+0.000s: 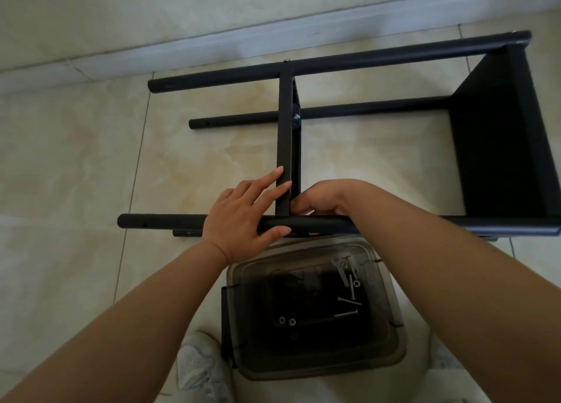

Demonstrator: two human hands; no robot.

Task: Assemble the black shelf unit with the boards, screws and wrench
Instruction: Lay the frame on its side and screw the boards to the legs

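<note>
Fingers [273, 187] of the left hand [243, 217] lay straight on the middle board [285, 135]; beside that board, the right hand [321, 199] curled, grip unclear

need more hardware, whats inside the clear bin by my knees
Lying loose on the tinted plastic bin floor: a small wrench, several long screws, two nuts and a washer. Dark shapes at the back are too murky to identify, and the right arm hides the bin's right edge.
</note>
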